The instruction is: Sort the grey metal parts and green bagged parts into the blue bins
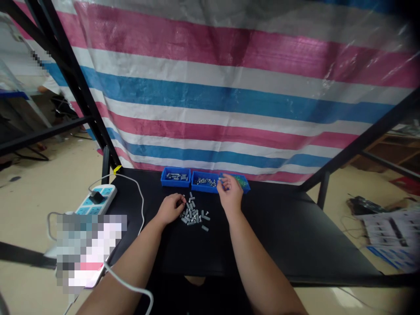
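Note:
A loose pile of grey cylindrical pieces (pixel 191 214) and small silver screws lies on the black tabletop (pixel 278 236). My left hand (pixel 171 208) is at the pile's left edge, fingers curled and pinched together; what they hold is too small to name. My right hand (pixel 231 192) is raised over the gap between the middle and right bins, its fingertips closed around something small and pale. Grey cylinders fill the left blue bin (pixel 175 183). Small silver screws lie in the middle blue bin (pixel 204 189). Green pieces show in the right blue bin (pixel 245 189), partly hidden by my right hand.
A striped plastic sheet (pixel 210 100) hangs behind the bins. To the left are a white power strip (pixel 106 192) with a black plug, a pale cable (pixel 142 205) and a blurred-out device (pixel 95 251). Black frame posts (pixel 323 192) flank the table.

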`<state>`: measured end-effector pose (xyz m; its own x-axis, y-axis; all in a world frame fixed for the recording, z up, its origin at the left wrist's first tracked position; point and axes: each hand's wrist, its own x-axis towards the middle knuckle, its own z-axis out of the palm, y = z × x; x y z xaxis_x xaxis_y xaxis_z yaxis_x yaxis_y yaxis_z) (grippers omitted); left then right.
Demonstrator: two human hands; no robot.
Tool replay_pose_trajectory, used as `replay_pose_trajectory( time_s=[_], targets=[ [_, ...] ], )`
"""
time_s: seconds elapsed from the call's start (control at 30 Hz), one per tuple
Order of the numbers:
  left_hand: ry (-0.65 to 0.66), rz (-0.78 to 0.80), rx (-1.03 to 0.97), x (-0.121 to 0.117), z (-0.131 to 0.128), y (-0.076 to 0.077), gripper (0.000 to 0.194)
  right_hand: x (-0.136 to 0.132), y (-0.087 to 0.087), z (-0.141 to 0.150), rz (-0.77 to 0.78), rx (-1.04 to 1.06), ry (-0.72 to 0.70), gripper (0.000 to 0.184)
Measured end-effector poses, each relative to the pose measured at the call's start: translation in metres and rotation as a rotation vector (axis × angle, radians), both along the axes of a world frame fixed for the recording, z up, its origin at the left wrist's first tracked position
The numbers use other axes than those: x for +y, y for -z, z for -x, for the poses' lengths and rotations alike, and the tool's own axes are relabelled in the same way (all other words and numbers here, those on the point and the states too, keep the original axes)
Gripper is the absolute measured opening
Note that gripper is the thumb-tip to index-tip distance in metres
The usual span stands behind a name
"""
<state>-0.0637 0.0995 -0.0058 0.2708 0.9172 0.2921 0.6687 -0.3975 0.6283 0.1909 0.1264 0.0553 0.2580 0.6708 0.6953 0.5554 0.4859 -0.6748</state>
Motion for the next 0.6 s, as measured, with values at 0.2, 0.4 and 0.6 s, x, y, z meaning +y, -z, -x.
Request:
replay_pose_trajectory(
  time_s=[0.2,0.4,0.6],
  targets=[
    [0.002,-0.006,0.002,0.000,0.000,-0.001,0.010,0.005,0.012,-0.001,0.081,0.028,0.043,0.029],
    [-0.002,-0.011,0.008,0.001,0.000,0.000,0.010,-0.003,0.035,-0.011,0.124,0.016,0.024,0.010],
    [-0.006,-0.009,0.008,0.001,0.000,0.000,0.011,-0.012,0.042,-0.009,0.187,-0.033,-0.130,0.006]
  ],
)
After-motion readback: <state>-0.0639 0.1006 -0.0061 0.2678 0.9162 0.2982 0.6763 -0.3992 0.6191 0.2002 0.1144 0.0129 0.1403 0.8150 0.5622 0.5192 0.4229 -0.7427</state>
